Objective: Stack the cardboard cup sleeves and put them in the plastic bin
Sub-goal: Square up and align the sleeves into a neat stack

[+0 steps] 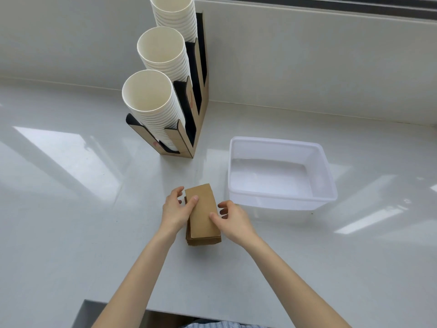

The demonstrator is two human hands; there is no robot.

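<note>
Though flattened, the brown sleeves lie stacked

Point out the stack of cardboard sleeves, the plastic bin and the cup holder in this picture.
stack of cardboard sleeves [203,209]: head view, on the top sleeve's flat face.
plastic bin [274,197]: head view, on the near wall just below the rim.
cup holder [186,138]: head view, on its brown cardboard front corner.
</note>
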